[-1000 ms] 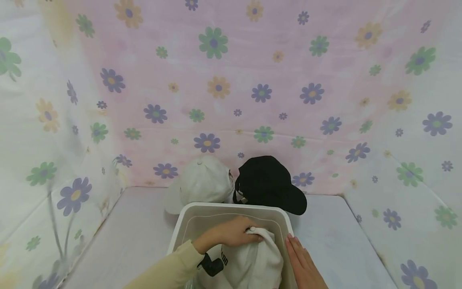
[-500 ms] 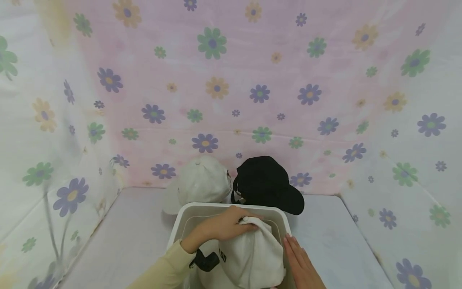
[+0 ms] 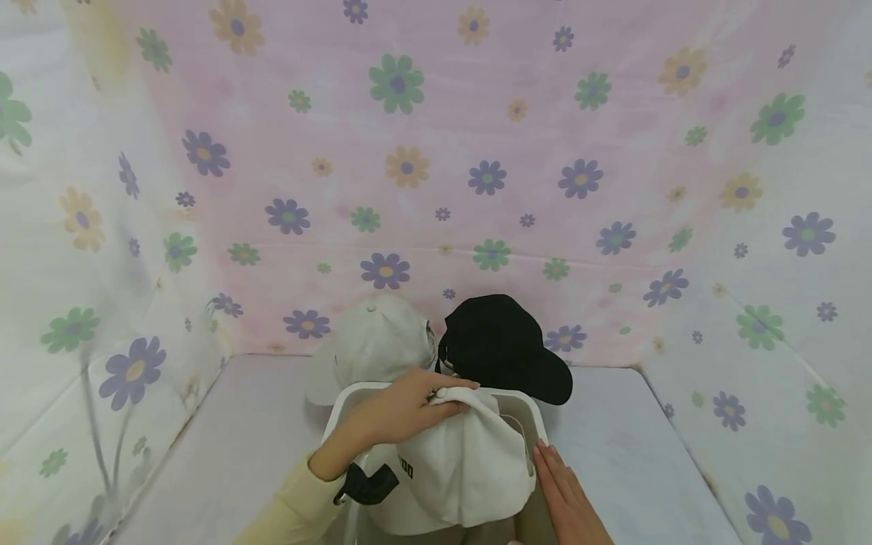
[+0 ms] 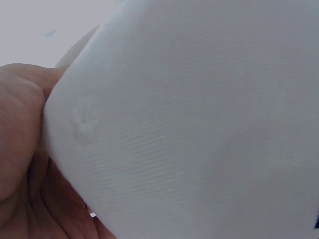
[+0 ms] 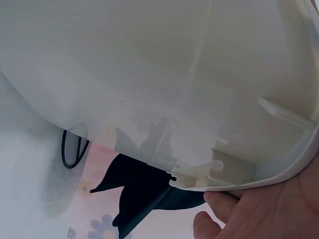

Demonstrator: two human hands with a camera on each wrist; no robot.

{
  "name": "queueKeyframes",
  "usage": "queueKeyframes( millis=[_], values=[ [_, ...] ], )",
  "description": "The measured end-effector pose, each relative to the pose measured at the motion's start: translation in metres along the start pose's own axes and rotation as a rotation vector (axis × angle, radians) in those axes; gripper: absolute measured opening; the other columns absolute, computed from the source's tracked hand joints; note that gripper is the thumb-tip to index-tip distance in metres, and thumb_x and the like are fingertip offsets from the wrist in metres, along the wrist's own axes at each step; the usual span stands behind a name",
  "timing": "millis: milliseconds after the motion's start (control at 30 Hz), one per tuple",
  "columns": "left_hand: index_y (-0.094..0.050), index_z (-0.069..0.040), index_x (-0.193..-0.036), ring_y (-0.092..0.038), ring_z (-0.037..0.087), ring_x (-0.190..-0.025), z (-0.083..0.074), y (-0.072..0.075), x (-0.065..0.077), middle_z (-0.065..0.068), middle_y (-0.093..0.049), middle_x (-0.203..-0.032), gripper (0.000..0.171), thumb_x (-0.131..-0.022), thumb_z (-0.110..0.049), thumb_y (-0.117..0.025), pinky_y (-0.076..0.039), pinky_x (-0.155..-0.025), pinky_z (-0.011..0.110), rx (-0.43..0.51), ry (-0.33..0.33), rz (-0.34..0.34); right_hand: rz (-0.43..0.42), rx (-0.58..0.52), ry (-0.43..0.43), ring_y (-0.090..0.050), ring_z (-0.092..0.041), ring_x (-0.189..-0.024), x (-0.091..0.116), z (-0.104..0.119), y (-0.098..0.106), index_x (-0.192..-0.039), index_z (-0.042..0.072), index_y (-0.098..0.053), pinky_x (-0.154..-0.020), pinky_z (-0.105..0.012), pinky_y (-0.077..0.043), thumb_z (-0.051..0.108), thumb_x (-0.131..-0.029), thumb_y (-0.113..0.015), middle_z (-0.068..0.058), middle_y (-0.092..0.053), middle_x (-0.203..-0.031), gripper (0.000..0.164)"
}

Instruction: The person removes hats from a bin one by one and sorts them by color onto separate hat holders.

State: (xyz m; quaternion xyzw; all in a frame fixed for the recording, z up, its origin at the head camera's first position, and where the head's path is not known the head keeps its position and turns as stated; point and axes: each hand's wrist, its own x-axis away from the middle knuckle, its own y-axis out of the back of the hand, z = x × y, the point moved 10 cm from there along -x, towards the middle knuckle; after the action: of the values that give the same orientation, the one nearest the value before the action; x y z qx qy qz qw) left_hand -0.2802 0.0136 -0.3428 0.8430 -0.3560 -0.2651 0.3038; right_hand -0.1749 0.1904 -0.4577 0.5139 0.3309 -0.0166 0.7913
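Note:
My left hand point(image 3: 395, 412) pinches the top of a white baseball cap point(image 3: 470, 477) by its button. The cap hangs over a pale plastic bin point(image 3: 538, 416), with dark lettering partly showing under my wrist. Its white fabric fills most of the left wrist view, with my left hand point(image 4: 20, 129) curled at its edge. Along the bin's right rim rests my right hand point(image 3: 572, 492), fingers straight and together. The right wrist view has the bin's outer wall point(image 5: 149, 74) and my right hand point(image 5: 264, 214) at its lip.
Behind the bin, another white cap point(image 3: 381, 341) and a black cap point(image 3: 504, 348) stand side by side on the pale table surface point(image 3: 252, 439). Flower-patterned cloth point(image 3: 436, 136) closes off the back and both sides.
My left hand has raised the white cap from inside the bin to rim height, moving up and slightly left. My right hand stays at the bin's right rim.

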Motion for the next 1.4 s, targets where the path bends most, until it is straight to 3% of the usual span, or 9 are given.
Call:
queueKeyframes(
  millis=[100, 200, 500, 800, 967, 1133, 1267, 1333, 1400],
  values=[
    [-0.064, -0.013, -0.14, -0.06, 0.005, -0.085, -0.011, 0.017, 0.004, -0.002, -0.074, -0.103, 0.038, -0.103, -0.024, -0.062, -0.049, -0.074, 0.022, -0.005, -0.009, -0.039, 0.005, 0.003, -0.025, -0.003, 0.003, -0.154, 0.0, 0.0, 0.0, -0.155, -0.002, -0.036, -0.115, -0.006, 0.003, 0.054, -0.067, -0.089, -0.016, -0.039, -0.16, 0.117],
    [-0.063, -0.012, -0.141, -0.049, 0.003, -0.069, -0.023, 0.037, 0.008, -0.002, -0.068, -0.083, 0.039, -0.103, -0.023, -0.062, -0.043, -0.064, 0.021, -0.002, -0.027, -0.081, 0.014, 0.017, -0.041, -0.001, 0.005, -0.153, 0.001, 0.0, 0.0, -0.157, 0.001, -0.033, -0.115, -0.006, 0.004, 0.054, -0.068, -0.088, -0.012, -0.036, -0.162, 0.118],
    [-0.065, -0.015, -0.139, -0.063, 0.008, -0.086, -0.046, 0.104, 0.025, -0.001, -0.072, -0.125, 0.035, -0.103, -0.017, -0.061, -0.051, -0.074, 0.029, -0.094, -0.023, -0.284, -0.01, 0.002, -0.002, -0.002, 0.004, -0.153, 0.0, 0.002, 0.0, -0.154, -0.004, -0.037, -0.116, -0.007, 0.003, 0.05, -0.067, -0.089, -0.022, -0.043, -0.155, 0.114],
    [-0.07, -0.012, -0.131, -0.07, 0.02, -0.106, -0.056, 0.164, 0.036, 0.007, -0.072, -0.124, 0.03, -0.101, -0.015, -0.065, -0.056, -0.088, 0.042, -0.319, 0.017, -0.522, -0.019, -0.018, 0.029, -0.004, 0.001, -0.154, 0.0, 0.001, 0.0, -0.151, -0.007, -0.038, -0.117, -0.008, 0.002, 0.051, -0.069, -0.088, -0.021, -0.041, -0.156, 0.112],
    [-0.067, -0.009, -0.134, -0.067, 0.032, -0.115, -0.029, 0.178, 0.025, 0.014, -0.069, -0.129, 0.034, -0.1, -0.01, -0.066, -0.054, -0.094, 0.052, -0.437, 0.124, -0.544, -0.042, -0.038, 0.072, -0.005, -0.002, -0.155, -0.001, 0.0, 0.001, -0.151, -0.009, -0.037, -0.118, -0.01, 0.001, 0.06, -0.073, -0.083, -0.022, -0.039, -0.157, 0.114],
    [-0.068, -0.004, -0.13, -0.065, 0.037, -0.116, 0.026, 0.179, 0.005, 0.018, -0.068, -0.128, 0.032, -0.099, -0.008, -0.066, -0.054, -0.095, 0.052, -0.484, 0.227, -0.466, -0.059, -0.054, 0.098, -0.009, -0.004, -0.156, 0.0, 0.0, 0.002, -0.153, -0.008, -0.035, -0.119, -0.011, 0.0, 0.066, -0.08, -0.074, -0.02, -0.038, -0.159, 0.111],
    [-0.069, -0.002, -0.128, -0.067, 0.039, -0.109, 0.071, 0.172, -0.005, 0.022, -0.069, -0.124, 0.028, -0.101, -0.009, -0.063, -0.055, -0.09, 0.053, -0.47, 0.303, -0.376, -0.05, -0.068, 0.111, -0.008, -0.004, -0.156, 0.002, -0.002, -0.001, -0.156, -0.005, -0.03, -0.118, -0.011, 0.0, 0.076, -0.092, -0.049, -0.012, -0.03, -0.166, 0.105],
    [-0.069, 0.0, -0.126, -0.068, 0.039, -0.104, 0.089, 0.168, -0.009, 0.023, -0.07, -0.119, 0.027, -0.103, -0.011, -0.061, -0.055, -0.087, 0.053, -0.458, 0.327, -0.343, -0.045, -0.073, 0.116, -0.007, -0.004, -0.156, 0.002, -0.003, -0.003, -0.157, -0.003, -0.028, -0.118, -0.011, -0.001, 0.081, -0.093, -0.035, -0.011, -0.028, -0.166, 0.106],
    [-0.069, 0.0, -0.126, -0.069, 0.04, -0.103, 0.102, 0.163, -0.013, 0.024, -0.071, -0.118, 0.028, -0.103, -0.012, -0.06, -0.055, -0.088, 0.054, -0.442, 0.326, -0.316, -0.038, -0.079, 0.11, -0.006, -0.003, -0.156, 0.002, -0.004, -0.003, -0.158, -0.002, -0.027, -0.118, -0.01, 0.0, 0.082, -0.093, -0.03, -0.012, -0.029, -0.166, 0.107]
  ],
)
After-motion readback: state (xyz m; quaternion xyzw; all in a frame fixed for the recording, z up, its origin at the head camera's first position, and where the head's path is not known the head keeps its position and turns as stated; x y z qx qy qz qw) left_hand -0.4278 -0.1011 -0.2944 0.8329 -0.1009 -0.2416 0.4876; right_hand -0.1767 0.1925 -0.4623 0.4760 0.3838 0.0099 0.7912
